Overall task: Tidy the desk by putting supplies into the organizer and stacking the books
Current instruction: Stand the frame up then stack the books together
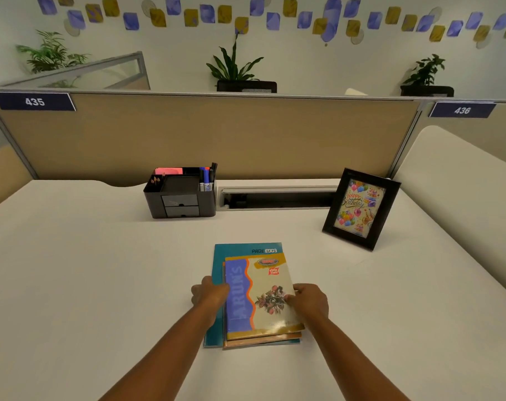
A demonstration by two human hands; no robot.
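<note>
A stack of books lies on the white desk in front of me. A large teal notebook (pixel 240 250) is at the bottom, an orange-edged book (pixel 260 341) in the middle, and a cream and blue notebook (pixel 263 296) on top. My left hand (pixel 208 293) presses against the stack's left side. My right hand (pixel 309 299) grips the right edge of the top notebook. The black organizer (pixel 182 204) stands at the back left, holding pencils (pixel 155 180), pink notes (pixel 168 171) and markers (pixel 207 179).
A black photo frame (pixel 361 209) with a birthday card leans upright at the back right. A cable slot (pixel 278 196) is cut into the desk beside the organizer. A tan partition (pixel 217 134) closes the back edge.
</note>
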